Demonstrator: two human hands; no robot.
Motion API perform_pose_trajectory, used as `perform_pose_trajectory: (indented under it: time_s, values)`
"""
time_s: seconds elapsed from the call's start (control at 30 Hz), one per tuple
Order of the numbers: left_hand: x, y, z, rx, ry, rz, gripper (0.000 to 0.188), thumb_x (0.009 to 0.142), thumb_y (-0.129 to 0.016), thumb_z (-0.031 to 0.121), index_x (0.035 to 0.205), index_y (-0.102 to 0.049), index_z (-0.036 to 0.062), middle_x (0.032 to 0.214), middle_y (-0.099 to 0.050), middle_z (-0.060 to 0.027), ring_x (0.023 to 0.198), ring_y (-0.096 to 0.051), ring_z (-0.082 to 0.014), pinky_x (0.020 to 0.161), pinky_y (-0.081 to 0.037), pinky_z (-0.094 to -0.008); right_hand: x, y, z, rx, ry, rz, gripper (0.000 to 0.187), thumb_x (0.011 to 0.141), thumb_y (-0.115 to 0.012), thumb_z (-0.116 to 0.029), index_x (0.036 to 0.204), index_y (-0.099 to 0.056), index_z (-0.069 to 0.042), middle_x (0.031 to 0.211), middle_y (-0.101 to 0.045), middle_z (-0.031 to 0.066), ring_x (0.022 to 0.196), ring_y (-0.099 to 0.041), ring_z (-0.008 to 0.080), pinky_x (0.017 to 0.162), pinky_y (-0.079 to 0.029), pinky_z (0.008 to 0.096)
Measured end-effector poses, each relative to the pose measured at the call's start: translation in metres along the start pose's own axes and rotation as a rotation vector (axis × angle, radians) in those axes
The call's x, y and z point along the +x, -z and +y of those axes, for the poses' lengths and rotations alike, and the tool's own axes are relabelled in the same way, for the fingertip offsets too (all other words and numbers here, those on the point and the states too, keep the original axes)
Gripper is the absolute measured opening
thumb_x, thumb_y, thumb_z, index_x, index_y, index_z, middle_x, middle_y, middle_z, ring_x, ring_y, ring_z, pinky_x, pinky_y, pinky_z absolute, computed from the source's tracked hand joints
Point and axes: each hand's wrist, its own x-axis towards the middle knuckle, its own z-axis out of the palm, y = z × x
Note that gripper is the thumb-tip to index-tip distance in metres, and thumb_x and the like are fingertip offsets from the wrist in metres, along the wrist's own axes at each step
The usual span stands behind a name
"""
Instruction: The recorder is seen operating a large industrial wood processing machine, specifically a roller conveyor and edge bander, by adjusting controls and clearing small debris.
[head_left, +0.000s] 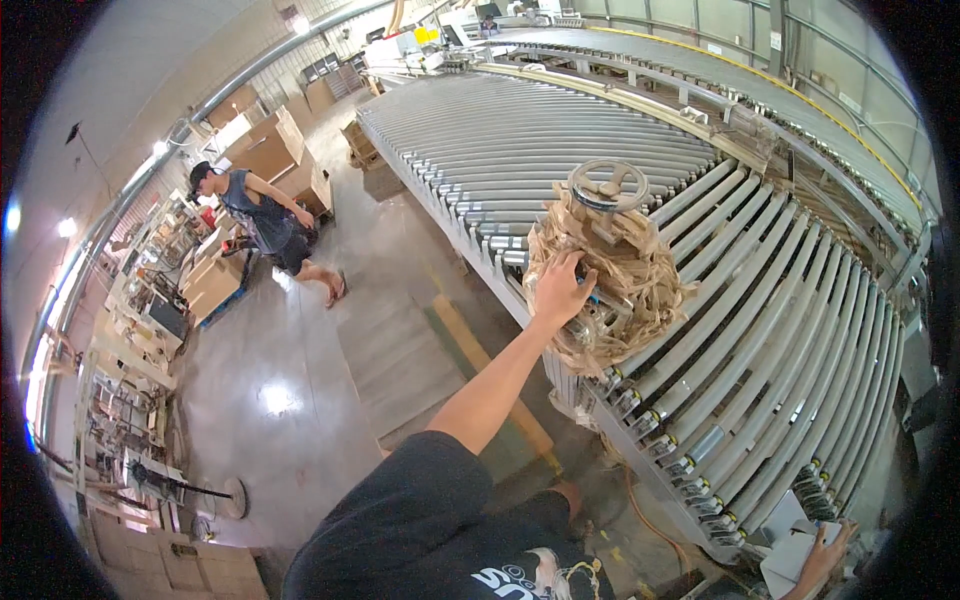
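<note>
My left hand reaches out to a metal device bundled in crumpled brown tape or film, at the near edge of the roller conveyor. Its fingers curl in among the metal parts, where a bit of blue shows; what they grip is partly hidden. A round grey handwheel sits on top of the bundle. At the lower right my right hand holds the edge of a flat, white-grey panel beside the conveyor's end, its fingers over one side.
Roller conveyors stretch ahead and to the right, with a metal side rail along the near edge. On the left, a person walks across the floor near cardboard boxes. A pedestal with a round base stands lower left.
</note>
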Motion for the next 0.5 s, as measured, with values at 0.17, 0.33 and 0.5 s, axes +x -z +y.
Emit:
perform_pose_trajectory:
  time_s: [0.17,0.33,0.5]
  values:
    - [0.003,-0.001,0.001,-0.065,0.044,-0.052,0.054,0.1,-0.07,0.041,0.138,-0.066,0.0024,0.143,-0.065,-0.0177,0.138,-0.056,-0.0426,0.12,-0.043,-0.05,-0.002,-0.001,0.015,0.1,0.065,0.028,0.06,0.109,-0.065,-0.044,0.155,-0.051,-0.008,0.176,-0.031,0.0219,0.16,-0.034,0.0419,0.127,-0.037,0.054]
    - [0.001,-0.001,-0.001,0.0,0.036,-0.024,0.057,0.101,-0.069,0.041,0.143,-0.062,0.0025,0.147,-0.063,-0.018,0.142,-0.053,-0.0406,0.123,-0.04,-0.0513,-0.006,0.035,-0.017,-0.003,0.001,-0.077,0.061,0.108,-0.067,-0.041,0.155,-0.05,-0.007,0.168,-0.044,0.0215,0.153,-0.045,0.0421,0.122,-0.041,0.0528]
    - [0.0,0.002,-0.003,0.021,0.015,-0.026,0.057,0.102,-0.067,0.04,0.145,-0.061,0.0024,0.15,-0.061,-0.0157,0.145,-0.052,-0.0359,0.126,-0.036,-0.051,-0.036,0.106,-0.066,0.049,0.049,-0.149,0.081,0.104,-0.065,-0.062,0.161,-0.049,-0.008,0.157,-0.056,0.023,0.142,-0.054,0.0439,0.117,-0.045,0.0557]
